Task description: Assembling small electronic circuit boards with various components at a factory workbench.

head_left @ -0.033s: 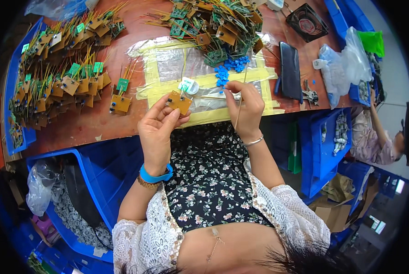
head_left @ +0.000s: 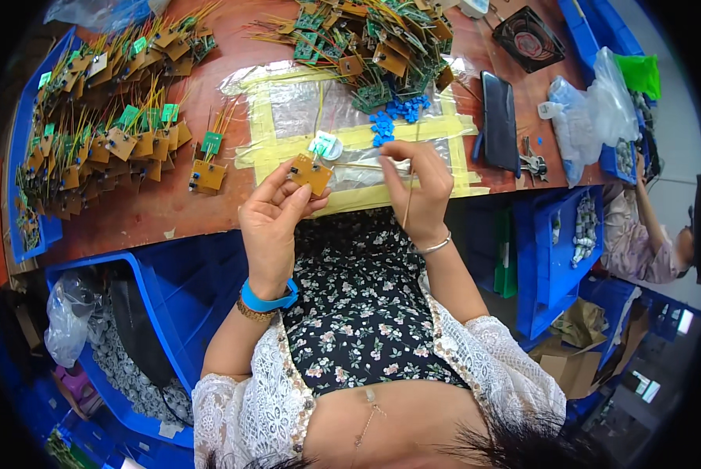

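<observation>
My left hand (head_left: 276,215) pinches a brown circuit board (head_left: 311,173) by its lower left edge, just above the table's front edge. Joined to that board are a small green board (head_left: 320,146) and a few thin wires. A white round thing (head_left: 331,148) lies right behind it. My right hand (head_left: 422,184) is closed around a thin brown stick (head_left: 406,209) slanting through its grip. From the board, a thin straight strand (head_left: 358,165) reaches toward my right fingertips; whether they touch it I cannot tell. Just beyond those fingertips lie small blue pieces (head_left: 381,129).
Left of me, a wired board pair (head_left: 207,176) lies near a blue tray (head_left: 23,148) crowded with boards. More boards (head_left: 374,55) pile up at the back. A phone (head_left: 499,121), a fan (head_left: 528,39) and plastic bags (head_left: 573,117) are at right. Another person's arm (head_left: 654,211) shows far right.
My left hand has shifted slightly right with the circuit board. My right fingertips have curled in a little, and the blue piece beside them no longer shows.
</observation>
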Motion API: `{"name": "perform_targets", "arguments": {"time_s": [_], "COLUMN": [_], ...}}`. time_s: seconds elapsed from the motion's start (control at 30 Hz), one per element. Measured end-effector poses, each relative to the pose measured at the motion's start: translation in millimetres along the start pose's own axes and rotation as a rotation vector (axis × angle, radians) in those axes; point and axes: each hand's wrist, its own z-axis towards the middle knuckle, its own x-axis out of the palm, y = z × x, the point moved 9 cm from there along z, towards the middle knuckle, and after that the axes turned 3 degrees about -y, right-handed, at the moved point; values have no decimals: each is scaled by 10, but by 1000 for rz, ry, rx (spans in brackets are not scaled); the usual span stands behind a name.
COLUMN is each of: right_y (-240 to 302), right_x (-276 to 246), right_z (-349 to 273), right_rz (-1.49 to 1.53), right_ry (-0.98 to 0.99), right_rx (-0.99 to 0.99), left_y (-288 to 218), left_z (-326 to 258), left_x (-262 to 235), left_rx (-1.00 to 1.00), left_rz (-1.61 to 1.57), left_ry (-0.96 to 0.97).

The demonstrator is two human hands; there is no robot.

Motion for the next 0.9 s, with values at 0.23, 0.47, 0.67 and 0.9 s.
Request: {"name": "perform_targets", "arguments": {"time_s": [0.23, 0.47, 0.67, 0.9], "right_y": [671, 719, 705, 713], "right_x": [265, 295, 261, 272], "right_z": [48, 20, 24, 16], "right_rz": [271, 181, 209, 212], "right_ry": [151, 127, 147, 161], "right_rx": [-210, -264, -227, -233], "left_y": [18, -1, 8, 11], "left_z": [-66, -112, -102, -124], "left_x": [108, 140, 136, 163], "left_rx": [48, 54, 29, 16], "left_rz": [-2, -7, 28, 21], "left_ry": [52, 75, 76, 90]}}
